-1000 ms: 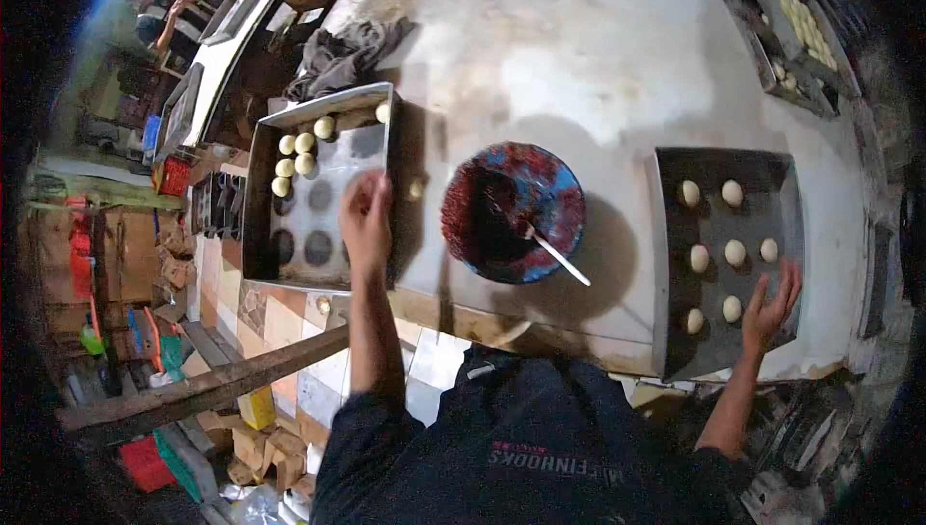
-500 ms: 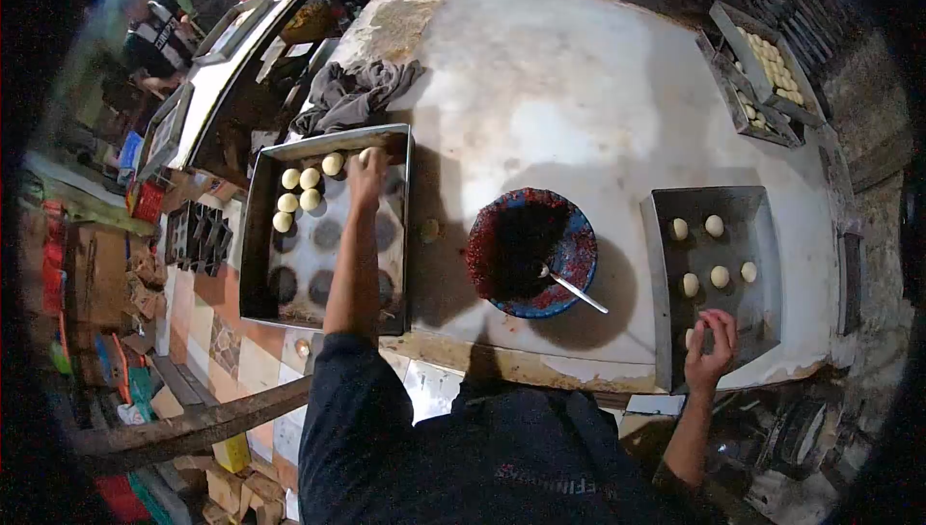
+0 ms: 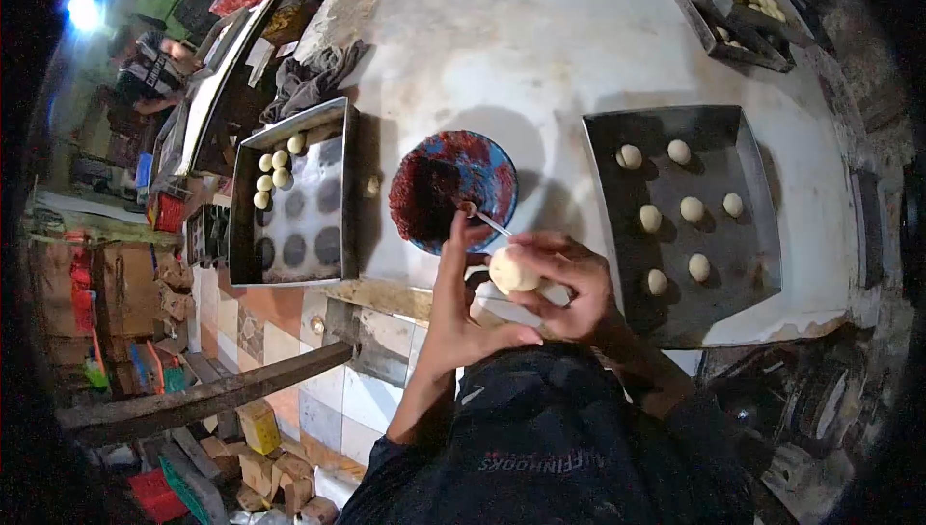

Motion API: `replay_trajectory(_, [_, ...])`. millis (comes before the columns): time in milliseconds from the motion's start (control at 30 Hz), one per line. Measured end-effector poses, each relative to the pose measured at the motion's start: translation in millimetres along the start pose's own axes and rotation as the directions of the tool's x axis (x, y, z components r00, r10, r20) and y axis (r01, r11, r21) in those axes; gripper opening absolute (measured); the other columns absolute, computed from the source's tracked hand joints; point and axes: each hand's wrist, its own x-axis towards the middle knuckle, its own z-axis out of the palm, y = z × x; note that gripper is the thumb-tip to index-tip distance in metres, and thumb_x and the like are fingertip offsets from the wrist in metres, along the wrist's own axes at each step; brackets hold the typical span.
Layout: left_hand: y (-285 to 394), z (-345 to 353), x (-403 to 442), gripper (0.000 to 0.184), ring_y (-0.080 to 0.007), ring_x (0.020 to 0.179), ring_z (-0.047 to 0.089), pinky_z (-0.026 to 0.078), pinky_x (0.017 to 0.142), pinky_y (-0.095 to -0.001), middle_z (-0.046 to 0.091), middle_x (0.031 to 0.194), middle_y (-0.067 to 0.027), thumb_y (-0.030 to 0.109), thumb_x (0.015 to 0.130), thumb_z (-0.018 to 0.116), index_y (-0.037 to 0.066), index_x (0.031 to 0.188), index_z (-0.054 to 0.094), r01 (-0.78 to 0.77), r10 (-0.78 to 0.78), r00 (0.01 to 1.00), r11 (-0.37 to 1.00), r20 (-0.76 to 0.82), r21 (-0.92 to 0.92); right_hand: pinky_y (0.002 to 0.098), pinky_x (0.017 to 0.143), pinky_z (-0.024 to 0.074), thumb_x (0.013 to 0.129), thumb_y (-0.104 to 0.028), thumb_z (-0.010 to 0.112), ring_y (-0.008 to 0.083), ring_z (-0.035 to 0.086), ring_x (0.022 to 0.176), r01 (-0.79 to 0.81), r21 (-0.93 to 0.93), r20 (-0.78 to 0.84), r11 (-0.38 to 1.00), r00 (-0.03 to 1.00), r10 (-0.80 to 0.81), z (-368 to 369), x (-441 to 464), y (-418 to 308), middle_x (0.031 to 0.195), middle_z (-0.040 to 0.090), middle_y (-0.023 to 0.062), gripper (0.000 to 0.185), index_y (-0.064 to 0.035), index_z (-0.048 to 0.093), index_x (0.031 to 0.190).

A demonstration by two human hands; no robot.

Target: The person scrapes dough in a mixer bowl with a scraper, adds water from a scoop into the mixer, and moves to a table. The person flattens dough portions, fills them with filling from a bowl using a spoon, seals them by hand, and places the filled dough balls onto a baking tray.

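Note:
My right hand (image 3: 569, 284) is closed around a pale dough ball (image 3: 513, 271), held over the table's front edge. Beside it, my left hand (image 3: 453, 303) is open, thumb and fingers spread, with its fingertips close to a spoon (image 3: 492, 223). That spoon leans in a blue bowl (image 3: 505, 182) of dark red, moist filling (image 3: 424, 187). Whether the left fingers touch the spoon is unclear. Left of the bowl stands a deep metal tray (image 3: 349, 197) with several dough balls (image 3: 281, 178) in its far left corner. On the right, another metal tray (image 3: 627, 322) holds several spaced dough balls (image 3: 692, 209).
Stacked trays (image 3: 738, 47) of dough pieces stand at the far right. A dark crumpled cloth (image 3: 313, 81) lies behind the left tray. Across the lower left runs a wooden beam (image 3: 212, 395). Another person (image 3: 149, 67) is at a bench in the far left.
Both hands have left the trays and come together before the bowl. A dough ball is now in my right hand. The ball under my left hand is gone from the left tray.

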Motion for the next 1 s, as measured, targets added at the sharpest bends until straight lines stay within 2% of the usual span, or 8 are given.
replay_trajectory(33, [-8.3,-1.5,-8.3,0.083,-0.0197,0.111,0.051,0.043,0.092,-0.0305,0.044,0.124,-0.0119,0.005,0.078,0.073,-0.002,0.144,0.022,0.124,-0.119,0.992,0.984,0.047,-0.131,0.0358,0.090,0.0498,0.078,-0.003,0.070,0.0258,0.057,0.108,0.310,-0.198,0.062,0.930,0.951,-0.303,0.1,-5.2,-0.8,0.132,0.043,0.0223,0.044,-0.0058,0.061,0.120])
replay_trajectory(233, [5.6,22.1,-48.6,0.034,-0.0166,0.094,0.051,0.043,0.082,-0.0266,0.051,0.098,-0.0088,0.004,0.086,0.061,-0.004,0.119,0.059,0.007,-0.005,0.995,1.000,-0.100,0.021,0.0331,0.082,0.0497,0.089,-0.021,0.060,0.0272,0.061,0.099,0.199,-0.310,-0.159,0.930,0.953,-0.257,10.1,-39.0,-23.7,0.116,0.056,0.0209,0.033,-0.0003,0.062,0.114])
replay_trajectory(367, [20.3,27.9,-75.7,0.076,-0.0318,0.127,0.038,0.037,0.100,-0.0395,0.033,0.136,-0.0235,0.036,0.088,0.060,-0.005,0.142,0.025,-0.119,0.081,0.989,0.932,-0.124,-0.343,0.0338,0.064,0.0506,0.088,-0.013,0.058,0.0280,0.066,0.073,0.201,-0.381,-0.235,0.902,0.923,-0.305,51.6,-58.0,-27.1,0.085,0.065,0.0161,0.017,-0.0002,0.063,0.099])
replay_trajectory(433, [17.3,-5.4,-89.2,0.075,-0.0311,0.129,0.035,0.035,0.102,-0.0409,0.028,0.142,-0.0240,0.042,0.091,0.053,-0.006,0.142,0.026,-0.169,0.166,0.985,0.983,-0.043,-0.069,0.0340,0.058,0.0490,0.085,-0.010,0.059,0.0296,0.065,0.067,0.287,-0.395,-0.151,0.873,0.917,-0.370,85.0,-59.3,-12.1,0.077,0.063,0.0169,0.013,-0.0010,0.062,0.094])
replay_trajectory(600, [9.6,-72.2,-158.7,0.036,-0.0104,0.092,0.056,0.046,0.078,-0.0265,0.062,0.108,-0.0094,0.023,0.099,0.048,-0.007,0.117,0.054,0.343,-0.383,0.899,0.917,-0.212,-0.203,0.0365,0.070,0.0478,0.093,-0.021,0.051,0.0326,0.058,0.073,0.252,-0.531,0.074,0.809,0.965,-0.252,155.0,-50.6,47.6,0.084,0.054,0.0171,0.021,-0.0051,0.061,0.102])
replay_trajectory(667, [12.2,-98.6,-174.8,0.033,-0.0117,0.084,0.059,0.046,0.071,-0.0253,0.064,0.098,-0.0071,0.022,0.097,0.052,-0.004,0.115,0.057,0.255,-0.582,0.781,0.630,-0.228,-0.734,0.0363,0.075,0.0447,0.096,-0.025,0.046,0.0304,0.054,0.082,0.134,-0.392,0.111,0.910,0.989,-0.098,178.7,-58.6,52.2,0.101,0.041,0.0181,0.029,-0.0007,0.058,0.108])
replay_trajectory(800, [-31.6,-113.3,-223.0,0.035,-0.0207,0.104,0.059,0.045,0.094,-0.0362,0.061,0.114,-0.0117,0.021,0.097,0.050,-0.005,0.119,0.054,0.418,-0.536,0.838,0.754,-0.106,-0.507,0.0370,0.070,0.0441,0.094,-0.027,0.048,0.0282,0.055,0.081,0.177,-0.279,0.053,0.944,0.984,-0.169,221.3,-75.4,62.2,0.089,0.050,0.0164,0.030,0.0009,0.061,0.095])
replay_trajectory(1000, [-59.8,-141.6,-209.3,0.045,-0.0337,0.113,0.057,0.053,0.092,-0.0422,0.053,0.123,-0.0247,0.027,0.096,0.049,-0.010,0.123,0.046,0.271,-0.373,0.905,0.127,0.207,-0.954,0.0429,0.077,0.0448,0.088,-0.028,0.057,0.0329,0.057,0.086,0.264,-0.426,0.196,0.866,0.961,-0.196,186.3,-60.4,48.5,0.088,0.059,0.0172,0.027,-0.0012,0.061,0.085])
